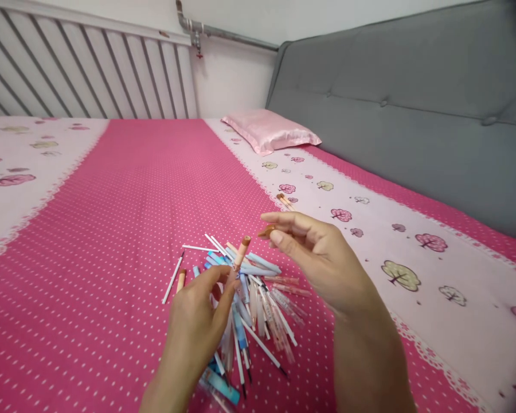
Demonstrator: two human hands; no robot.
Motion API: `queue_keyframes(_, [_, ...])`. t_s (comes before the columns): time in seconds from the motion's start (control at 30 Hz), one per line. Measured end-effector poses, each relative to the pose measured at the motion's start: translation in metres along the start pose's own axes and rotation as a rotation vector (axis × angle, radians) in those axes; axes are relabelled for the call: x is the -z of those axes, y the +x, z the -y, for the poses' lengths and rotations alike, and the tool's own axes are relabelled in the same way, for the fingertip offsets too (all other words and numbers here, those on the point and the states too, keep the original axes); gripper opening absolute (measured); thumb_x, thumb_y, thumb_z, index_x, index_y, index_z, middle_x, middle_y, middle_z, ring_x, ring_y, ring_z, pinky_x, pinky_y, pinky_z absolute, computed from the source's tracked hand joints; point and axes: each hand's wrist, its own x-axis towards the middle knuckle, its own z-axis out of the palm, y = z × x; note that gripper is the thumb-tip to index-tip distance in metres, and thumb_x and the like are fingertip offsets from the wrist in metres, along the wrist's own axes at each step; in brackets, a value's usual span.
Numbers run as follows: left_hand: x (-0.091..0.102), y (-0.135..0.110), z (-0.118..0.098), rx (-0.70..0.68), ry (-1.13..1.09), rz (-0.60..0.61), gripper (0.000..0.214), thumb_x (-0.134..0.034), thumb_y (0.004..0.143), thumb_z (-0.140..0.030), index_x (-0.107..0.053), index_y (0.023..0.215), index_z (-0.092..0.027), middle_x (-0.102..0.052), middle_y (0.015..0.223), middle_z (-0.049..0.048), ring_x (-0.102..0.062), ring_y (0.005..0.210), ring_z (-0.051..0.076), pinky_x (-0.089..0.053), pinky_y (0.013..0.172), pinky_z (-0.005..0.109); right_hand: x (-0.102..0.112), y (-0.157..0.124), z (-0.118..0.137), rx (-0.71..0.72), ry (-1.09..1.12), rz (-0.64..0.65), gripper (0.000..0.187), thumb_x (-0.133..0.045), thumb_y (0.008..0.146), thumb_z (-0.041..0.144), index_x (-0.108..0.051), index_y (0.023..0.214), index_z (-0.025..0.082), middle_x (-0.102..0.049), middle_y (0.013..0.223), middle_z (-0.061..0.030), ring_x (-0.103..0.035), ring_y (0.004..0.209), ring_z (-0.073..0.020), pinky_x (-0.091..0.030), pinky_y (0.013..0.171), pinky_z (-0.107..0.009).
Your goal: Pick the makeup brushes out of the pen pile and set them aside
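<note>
Fingers [215,275] of our left hand [198,312] are pinching a slim, peach-coloured tube [241,258] with a brown upper end, and we are holding it leaning slightly from upright over the far part of a loose, mixed heap. Our right hand [320,261] is grasping a small, brown, tapered piece [266,231] between thumb and fingers, its narrow end pointing left; this piece is hovering just to the right of the tube's brown end, and the two are not touching. Below our hands, thin white sticks with dark tips [264,347], bright blue cylindrical tubes [239,332], pale blue slender tubes [264,263] and clear, pink-tinted plastic barrels [279,332] are lying crossed over one another on a pink, white-dotted fabric cover [124,241]. One white, dark-tipped stick [172,279] is lying apart on the left, and a peach-and-brown tube [181,281] is showing just beside our left hand. Beyond our right hand, more slim peach-and-brown pieces [285,201] are resting near a pale, tree-printed strip [365,229], partly hidden by our fingers. Farther back, a pink, satin-like pillow [269,129] is lying against a grey, button-tufted headboard [395,120], while a white, ribbed radiator [90,69] is standing along the wall.
</note>
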Motion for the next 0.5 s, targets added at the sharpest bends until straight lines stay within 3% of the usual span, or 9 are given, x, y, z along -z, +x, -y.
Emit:
queue_keyframes(0.17, [0.0014, 0.0013, 0.0008, -0.007, 0.042, 0.019, 0.026, -0.049, 0.083, -0.047, -0.067, 0.083, -0.028, -0.067, 0.071, -0.002, -0.06, 0.057, 0.018, -0.038, 0.057, 0.03, -0.0006, 0.0004, 0.0, -0.025, -0.01, 0.002, 0.013, -0.058, 0.084, 0.023, -0.063, 0.095, 0.019, -0.069, 0.087, -0.0036, -0.065, 0.081, -0.0143, -0.052, 0.073, -0.029])
queue_keyframes(0.5, [-0.0001, 0.0008, -0.0003, 0.009, 0.059, 0.05, 0.028, -0.046, 0.084, -0.045, -0.067, 0.086, -0.026, -0.068, 0.076, -0.0016, -0.06, 0.063, 0.017, -0.039, 0.063, 0.03, 0.0024, 0.0004, -0.0025, -0.031, -0.004, -0.016, 0.014, -0.064, 0.081, 0.026, -0.067, 0.092, 0.018, -0.069, 0.084, -0.0032, -0.063, 0.077, -0.0144, -0.05, 0.066, -0.027])
